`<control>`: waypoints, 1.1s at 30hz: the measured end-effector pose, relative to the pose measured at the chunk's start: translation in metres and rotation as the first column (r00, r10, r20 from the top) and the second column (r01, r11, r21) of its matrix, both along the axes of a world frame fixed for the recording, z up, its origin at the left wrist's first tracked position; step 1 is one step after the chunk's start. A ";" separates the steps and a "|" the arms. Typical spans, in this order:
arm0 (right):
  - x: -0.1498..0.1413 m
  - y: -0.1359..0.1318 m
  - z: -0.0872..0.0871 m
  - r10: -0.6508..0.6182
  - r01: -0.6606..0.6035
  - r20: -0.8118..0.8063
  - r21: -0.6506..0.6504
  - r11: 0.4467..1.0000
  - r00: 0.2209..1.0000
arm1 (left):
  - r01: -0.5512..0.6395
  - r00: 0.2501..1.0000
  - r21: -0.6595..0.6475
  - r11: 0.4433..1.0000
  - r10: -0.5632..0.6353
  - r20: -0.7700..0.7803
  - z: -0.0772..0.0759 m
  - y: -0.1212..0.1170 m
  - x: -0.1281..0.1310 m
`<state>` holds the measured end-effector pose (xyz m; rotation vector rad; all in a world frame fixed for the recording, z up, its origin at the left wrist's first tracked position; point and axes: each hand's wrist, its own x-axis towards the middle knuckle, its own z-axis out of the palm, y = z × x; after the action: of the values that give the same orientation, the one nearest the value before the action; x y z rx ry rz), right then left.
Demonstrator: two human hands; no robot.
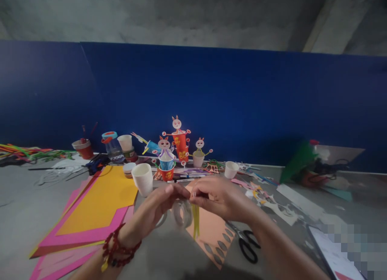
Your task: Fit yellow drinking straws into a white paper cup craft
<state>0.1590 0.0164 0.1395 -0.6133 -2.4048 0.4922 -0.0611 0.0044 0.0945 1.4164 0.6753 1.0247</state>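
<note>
My left hand (157, 209) and my right hand (216, 197) meet above the middle of the grey table (18, 215). Both are pinched together on a roll of clear tape (182, 212) that hangs below the fingers. A thin yellow paper strip (196, 221) dangles beside the roll, under my right hand. My left wrist wears a red bead bracelet (119, 247). A white paper cup (143, 178) stands just behind my left hand. An orange sheet with leaf-shaped cut-outs (211, 235) lies under both hands.
Stacked yellow and pink paper sheets (99, 203) lie to the left. Black-handled scissors (246, 241) lie at right. Paper-cup rabbit figures (173, 151) stand at the back by the blue wall, with cups, a jar (112, 147), pipe cleaners (27, 151) and paper scraps (278, 207).
</note>
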 end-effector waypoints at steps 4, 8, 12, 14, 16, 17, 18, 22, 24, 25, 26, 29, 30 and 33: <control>0.000 0.009 0.002 0.034 -0.028 0.045 -0.131 0.991 0.998 | 0.081 0.994 -0.057 0.995 -0.085 -0.070 0.006 0.003 0.003; -0.001 0.024 -0.010 0.113 -0.082 0.082 -0.314 0.946 0.990 | 0.070 0.989 -0.126 0.990 -0.086 -0.121 -0.010 0.001 0.013; -0.008 0.037 -0.033 0.216 -0.147 0.069 -0.531 0.834 0.974 | -0.020 0.998 -0.167 0.986 0.008 -0.070 -0.044 -0.003 0.022; -0.014 0.041 -0.045 0.246 -0.153 0.054 -0.648 0.746 0.968 | -0.088 0.996 -0.198 0.976 0.083 -0.034 -0.058 -0.007 0.024; -0.021 0.043 -0.055 0.276 -0.157 0.040 -0.739 0.655 0.960 | -0.146 0.989 -0.243 0.959 0.145 -0.020 -0.067 -0.012 0.024; -0.025 0.044 -0.059 0.283 -0.159 0.028 -0.771 0.616 0.959 | -0.171 0.985 -0.270 0.948 0.171 -0.022 -0.069 -0.015 0.024; -0.028 0.045 -0.063 0.280 -0.161 0.013 -0.793 0.588 0.960 | -0.191 0.981 -0.297 0.935 0.192 -0.027 -0.070 -0.018 0.023; -0.043 0.045 -0.082 0.202 -0.143 -0.032 -0.811 0.567 0.979 | -0.239 0.968 -0.398 0.886 0.251 -0.023 -0.070 -0.024 0.017; -0.049 0.042 -0.093 0.135 -0.126 -0.057 -0.802 0.584 0.989 | -0.255 0.959 -0.425 0.869 0.283 0.003 -0.072 -0.024 0.013; -0.051 0.040 -0.099 0.093 -0.117 -0.077 -0.797 0.593 0.993 | -0.268 0.953 -0.430 0.862 0.303 0.013 -0.073 -0.024 0.010; -0.052 0.036 -0.104 0.047 -0.110 -0.103 -0.790 0.603 0.994 | -0.286 0.946 -0.430 0.856 0.324 0.015 -0.074 -0.023 0.008; -0.048 0.021 -0.119 -0.082 -0.036 -0.120 -0.752 0.658 0.989 | -0.382 0.916 -0.402 0.832 0.399 -0.045 -0.078 -0.023 0.000; -0.045 0.015 -0.123 -0.111 0.030 -0.064 -0.731 0.682 0.992 | -0.419 0.902 -0.381 0.824 0.425 -0.072 -0.079 -0.023 -0.002; -0.035 -0.004 -0.132 -0.130 0.126 0.053 -0.743 0.657 0.990 | -0.483 0.874 -0.317 0.816 0.470 -0.120 -0.081 -0.025 -0.004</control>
<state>0.1241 0.0122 0.0074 -1.1116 -2.0527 1.4528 -0.0649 -0.0207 0.0138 0.9793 1.2173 1.1991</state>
